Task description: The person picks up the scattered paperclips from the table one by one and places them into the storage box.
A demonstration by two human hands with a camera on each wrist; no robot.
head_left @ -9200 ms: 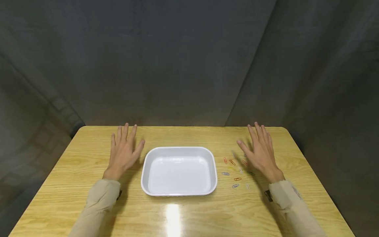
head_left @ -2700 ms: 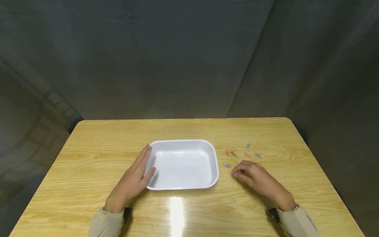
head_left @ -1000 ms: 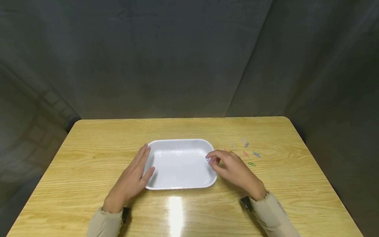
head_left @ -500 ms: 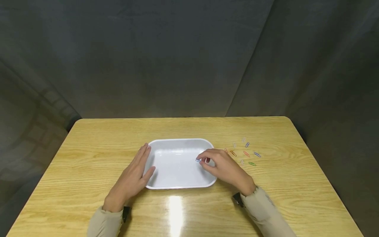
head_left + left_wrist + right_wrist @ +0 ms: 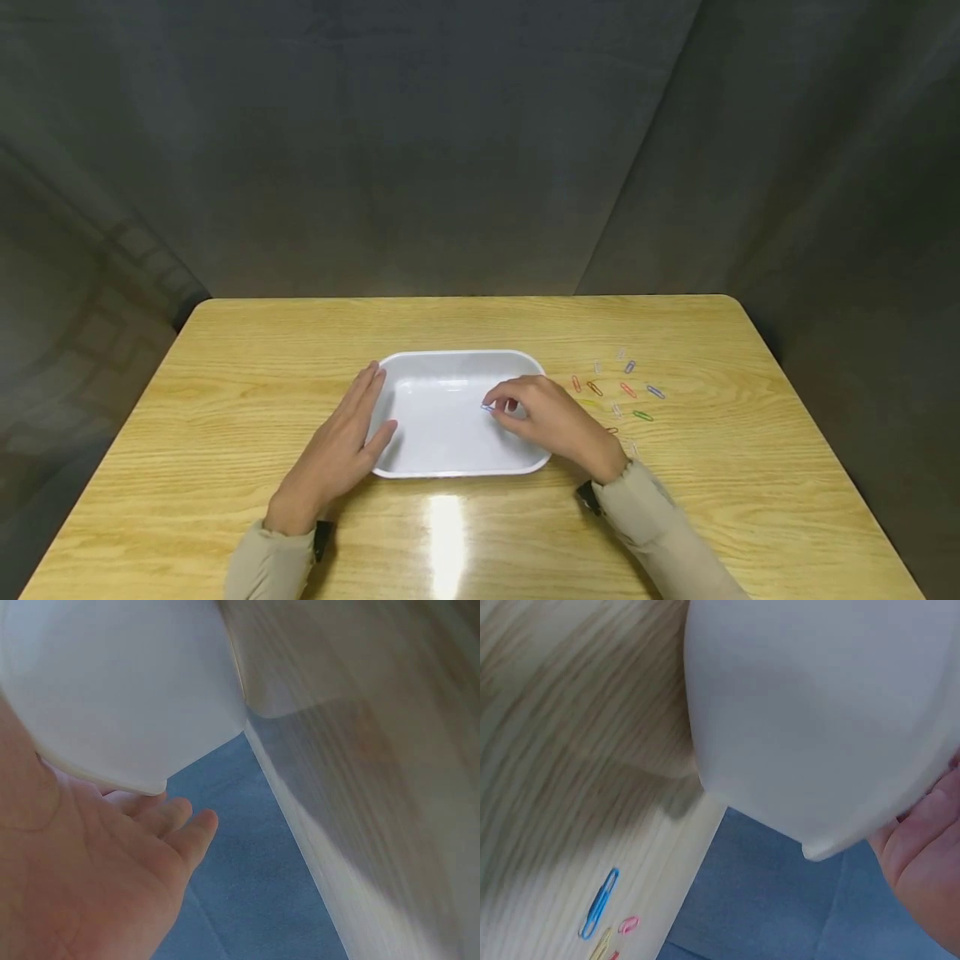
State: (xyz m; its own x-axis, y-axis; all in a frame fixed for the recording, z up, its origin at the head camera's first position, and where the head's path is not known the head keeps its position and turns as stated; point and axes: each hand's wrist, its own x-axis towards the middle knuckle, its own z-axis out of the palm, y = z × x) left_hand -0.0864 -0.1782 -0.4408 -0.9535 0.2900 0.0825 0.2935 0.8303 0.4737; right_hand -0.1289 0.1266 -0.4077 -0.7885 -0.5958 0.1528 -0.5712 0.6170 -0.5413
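A white rectangular tray (image 5: 442, 437) sits on the wooden table. My left hand (image 5: 333, 450) rests against its left rim, fingers straight and thumb over the inside. In the left wrist view, the left palm (image 5: 97, 862) lies beside the tray's outer wall (image 5: 127, 690). Above the tray floor, my right hand (image 5: 551, 421) pinches a blue paper clip (image 5: 486, 407) between thumb and forefinger. From the right wrist camera, the tray wall (image 5: 817, 712) hides the fingertips and that clip; only part of the right hand (image 5: 930, 862) shows.
Several loose paper clips lie right of the tray, among them a green one (image 5: 642, 415), a blue one (image 5: 656, 392) and a red one (image 5: 576, 383). My right hand and forearm cover part of that area. A dark curtain (image 5: 465, 167) hangs behind the table.
My right hand has come from the clips on the table, over the tray's right rim, and leftward with the blue paper clip. My left hand, earlier off the tray, stays at its left rim.
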